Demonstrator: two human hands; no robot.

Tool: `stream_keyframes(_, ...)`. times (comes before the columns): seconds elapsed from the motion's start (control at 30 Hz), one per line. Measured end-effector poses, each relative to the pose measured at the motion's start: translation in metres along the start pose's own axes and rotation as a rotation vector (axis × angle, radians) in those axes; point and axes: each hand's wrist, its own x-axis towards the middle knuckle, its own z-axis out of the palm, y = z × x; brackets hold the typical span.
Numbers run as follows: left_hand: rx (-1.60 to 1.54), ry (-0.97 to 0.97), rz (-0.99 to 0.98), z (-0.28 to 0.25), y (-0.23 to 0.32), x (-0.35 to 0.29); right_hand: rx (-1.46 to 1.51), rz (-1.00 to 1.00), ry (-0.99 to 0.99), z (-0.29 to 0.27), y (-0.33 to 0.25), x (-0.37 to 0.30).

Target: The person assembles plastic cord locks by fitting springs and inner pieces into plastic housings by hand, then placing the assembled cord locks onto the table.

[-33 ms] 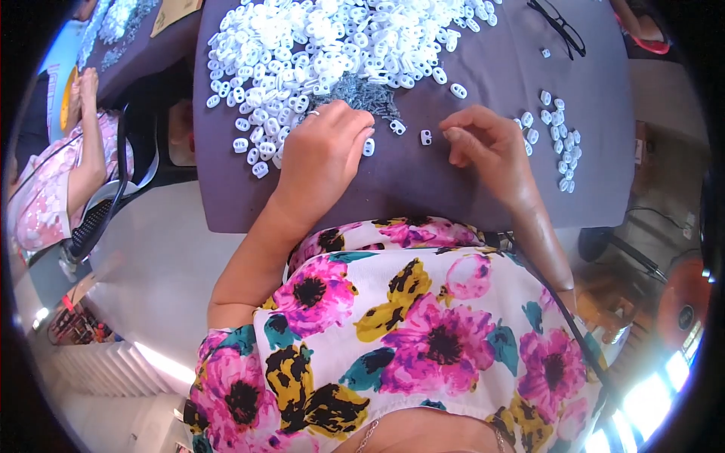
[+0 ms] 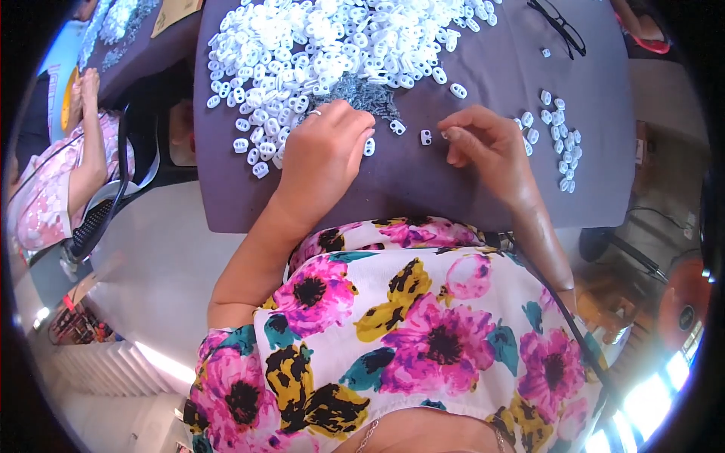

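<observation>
My left hand (image 2: 326,147), with a ring on one finger, is closed at the near edge of the small grey screws (image 2: 370,98). Its fingertips point away from view, so anything between them is hidden. Curled in a pinch is my right hand (image 2: 487,147), thumb against forefinger; a tiny pale bit shows at the tips, too small to name. Between the hands lie a white two-holed plastic piece (image 2: 426,137), another white piece (image 2: 397,127) by the screws, and a third piece (image 2: 369,146) beside my left fingers.
A big heap of white plastic pieces (image 2: 325,45) covers the far left of the cloth-covered table (image 2: 408,189). Several pieces (image 2: 568,151) form a loose group at right. Black eyeglasses (image 2: 560,29) lie far right. Another person's arm (image 2: 91,143) shows at left, beside a black chair (image 2: 113,196).
</observation>
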Motion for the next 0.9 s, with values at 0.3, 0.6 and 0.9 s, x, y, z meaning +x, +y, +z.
stream_keyframes(0.3,0.123,-0.101,-0.002,0.000,0.008,0.011,0.083,0.006,-0.062,0.008,0.003,-0.003)
stream_keyframes(0.6,0.218,-0.174,0.071,-0.005,0.014,0.018,-0.130,-0.268,-0.060,0.009,-0.016,0.017)
stream_keyframes(0.9,-0.841,-0.029,-0.467,0.008,0.014,0.020,0.376,-0.116,-0.198,0.019,0.001,0.034)
